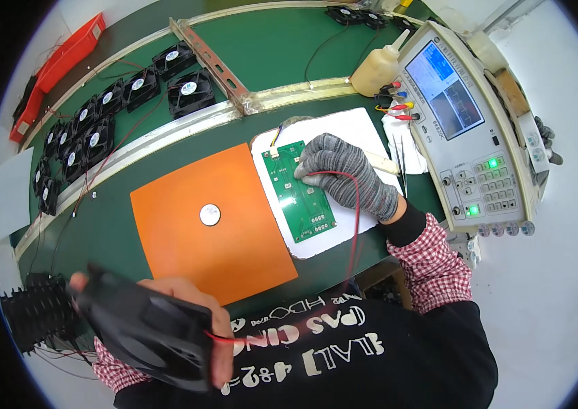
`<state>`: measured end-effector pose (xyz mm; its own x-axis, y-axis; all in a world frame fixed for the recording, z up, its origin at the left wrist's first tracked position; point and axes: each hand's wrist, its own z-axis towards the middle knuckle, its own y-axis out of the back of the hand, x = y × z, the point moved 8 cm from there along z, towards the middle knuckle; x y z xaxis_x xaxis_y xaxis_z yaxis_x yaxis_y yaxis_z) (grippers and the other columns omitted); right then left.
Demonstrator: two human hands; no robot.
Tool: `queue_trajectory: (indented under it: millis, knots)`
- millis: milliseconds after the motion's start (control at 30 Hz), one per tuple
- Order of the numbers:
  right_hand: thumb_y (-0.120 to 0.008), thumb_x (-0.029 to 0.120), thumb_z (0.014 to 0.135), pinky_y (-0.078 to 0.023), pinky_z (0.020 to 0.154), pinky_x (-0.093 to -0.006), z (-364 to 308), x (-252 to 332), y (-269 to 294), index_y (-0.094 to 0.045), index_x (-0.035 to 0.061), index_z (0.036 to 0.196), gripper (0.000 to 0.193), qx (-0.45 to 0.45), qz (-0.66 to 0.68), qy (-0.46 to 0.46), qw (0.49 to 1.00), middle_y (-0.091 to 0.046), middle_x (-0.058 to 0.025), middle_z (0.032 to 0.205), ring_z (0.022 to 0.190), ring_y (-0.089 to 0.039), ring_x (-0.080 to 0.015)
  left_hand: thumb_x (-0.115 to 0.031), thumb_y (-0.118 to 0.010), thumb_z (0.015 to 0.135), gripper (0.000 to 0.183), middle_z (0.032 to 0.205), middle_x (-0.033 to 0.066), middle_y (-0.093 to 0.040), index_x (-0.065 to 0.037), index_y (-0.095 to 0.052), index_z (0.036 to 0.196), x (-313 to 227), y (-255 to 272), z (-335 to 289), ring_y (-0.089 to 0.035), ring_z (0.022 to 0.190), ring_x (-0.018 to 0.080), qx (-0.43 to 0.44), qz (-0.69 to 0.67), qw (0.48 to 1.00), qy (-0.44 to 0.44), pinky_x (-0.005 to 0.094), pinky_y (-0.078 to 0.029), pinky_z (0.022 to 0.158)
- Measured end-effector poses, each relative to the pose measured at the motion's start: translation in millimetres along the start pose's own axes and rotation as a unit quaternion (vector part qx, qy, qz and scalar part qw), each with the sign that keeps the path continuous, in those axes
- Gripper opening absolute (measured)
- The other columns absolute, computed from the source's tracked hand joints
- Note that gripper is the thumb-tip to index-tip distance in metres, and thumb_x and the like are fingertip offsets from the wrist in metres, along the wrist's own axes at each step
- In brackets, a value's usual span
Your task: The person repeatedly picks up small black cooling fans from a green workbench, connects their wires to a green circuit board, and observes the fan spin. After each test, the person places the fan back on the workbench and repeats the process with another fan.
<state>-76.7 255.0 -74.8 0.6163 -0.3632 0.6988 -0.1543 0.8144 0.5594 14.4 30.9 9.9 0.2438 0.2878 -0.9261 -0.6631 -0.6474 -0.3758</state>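
A black cooling fan (156, 330), somewhat blurred, is gripped at its edges by my bare left hand (219, 317) in the lower left. From the fan a red cable (356, 225) loops across to my right hand (347, 170), which wears a grey striped glove. The gloved fingers are pinched on the cable's end at the upper part of a green circuit board (295, 198); a plug, if there, is hidden. That board lies on a white pad (371, 123). A white connector with thin wires sits at its top left corner.
An orange mat (200, 232) bears a round white disc (210, 215). Several black fans (140, 83) stand beyond a metal rail. At right are a test instrument (466, 123) with a lit screen, a squeeze bottle (376, 68) and tweezers (401, 163). Black fans (36, 310) are stacked at lower left.
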Motion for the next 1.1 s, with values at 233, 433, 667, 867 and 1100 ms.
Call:
queue_trajectory:
  millis: [233, 433, 667, 867, 1100]
  knots:
    - [-0.072, 0.005, 0.076, -0.051, 0.079, -0.0367, 4, 7, -9, -0.068, 0.0061, 0.089, 0.014, 0.006, -0.006, 0.001, 1.000, -0.061, -0.0086, 0.089, 0.089, -0.061, -0.0263, -0.013, -0.063, 0.089, 0.043, 0.105, 0.0201, -0.062, -0.004, -0.045, 0.127, -58, -8, -30, -0.061, 0.084, 0.0285, -0.168, 0.628, 0.685, -0.329, 0.0409, -0.052, 0.070]
    - [-0.070, 0.003, 0.078, -0.050, 0.078, -0.0365, -2, 9, 1, -0.067, 0.0068, 0.091, 0.014, -0.033, 0.009, -0.031, 0.999, -0.064, -0.0091, 0.089, 0.086, -0.062, -0.0265, -0.035, -0.071, 0.084, 0.073, 0.127, 0.0269, -0.056, -0.001, -0.039, 0.140, -62, -1, 85, -0.053, 0.121, 0.0412, -0.112, 0.725, 0.538, -0.415, 0.0499, -0.044, 0.102]
    - [-0.077, 0.011, 0.081, -0.049, 0.074, -0.0241, -3, -2, 24, -0.064, 0.0026, 0.101, 0.025, -0.145, 0.115, -0.123, 0.975, -0.062, -0.0033, 0.092, 0.081, -0.059, -0.0101, -0.040, -0.087, 0.057, 0.094, 0.118, 0.0158, -0.058, 0.001, -0.048, 0.132, -14, 207, 173, -0.050, 0.114, 0.0346, -0.193, 0.784, 0.590, -0.023, 0.0461, -0.039, 0.097]
    - [-0.076, 0.011, 0.081, -0.047, 0.096, -0.0350, 11, 48, 25, -0.053, 0.0058, 0.130, 0.054, -0.152, 0.065, -0.014, 0.986, -0.052, -0.0118, 0.129, 0.111, -0.057, -0.0223, -0.021, -0.072, 0.071, 0.052, 0.119, 0.0109, -0.054, -0.010, -0.055, 0.119, -21, -2, 123, -0.047, 0.119, 0.0314, 0.141, 0.656, 0.695, -0.259, 0.0443, -0.038, 0.098]
    - [-0.063, 0.016, 0.072, -0.045, 0.091, -0.0433, 3, 92, -33, -0.068, 0.0116, 0.101, 0.030, 0.149, -0.176, 0.162, 0.960, -0.058, -0.0075, 0.097, 0.101, -0.056, -0.0302, -0.014, -0.056, 0.082, 0.035, 0.122, 0.0087, -0.052, -0.014, -0.056, 0.118, 13, -22, 26, -0.047, 0.121, 0.0349, 0.389, 0.577, 0.703, -0.147, 0.0430, -0.045, 0.094]
